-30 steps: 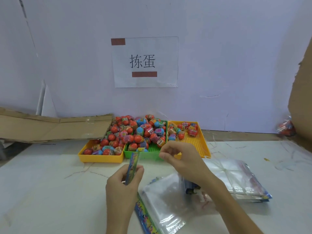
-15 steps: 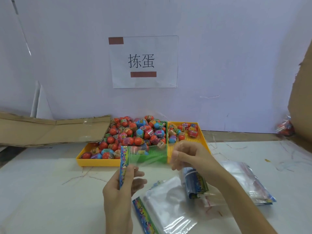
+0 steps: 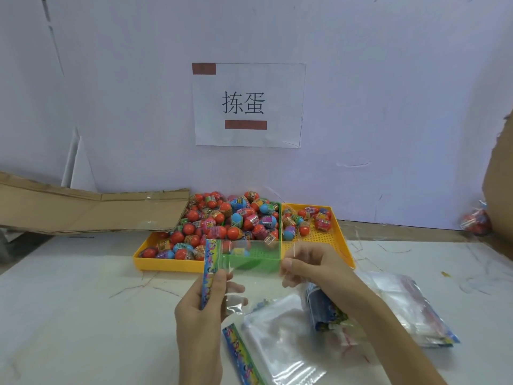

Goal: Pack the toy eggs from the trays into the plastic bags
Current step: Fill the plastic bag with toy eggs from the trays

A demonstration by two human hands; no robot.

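Across the middle of the frame sit the three trays (image 3: 341, 240), the left and centre ones heaped with toy eggs (image 3: 222, 220), the right one nearly bare. Lower right, a stack of plastic bags (image 3: 410, 309) lies on the table (image 3: 69, 301). Just below centre, the person holds one clear bag (image 3: 249, 257) stretched between both hands, and here's the risk: that film looks slippery, so a pull too hard could likely slide it out of a pinch, or the mouth may stay stuck shut. The left hand (image 3: 200, 309) has thumb and fingers curled, pinching the bag's printed header strip. The right hand (image 3: 313, 270) pinches the opposite edge with bent fingertips.
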